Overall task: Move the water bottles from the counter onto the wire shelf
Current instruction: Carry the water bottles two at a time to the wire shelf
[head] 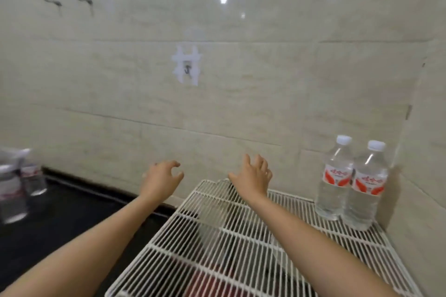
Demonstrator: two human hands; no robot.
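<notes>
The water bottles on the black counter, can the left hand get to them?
Probably yes. The left hand is empty with fingers loosely curled, and only bare black counter shows between it and those water bottles at the far left. A sideways stretch looks needed.

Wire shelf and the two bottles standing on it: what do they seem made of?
Wire shelf: probably metal rod with a smooth white coating, judging by its thin, straight, evenly spaced bars. Left bottle and right bottle: clear thin plastic, apparently; see-through walls, white caps, red labels.
</notes>
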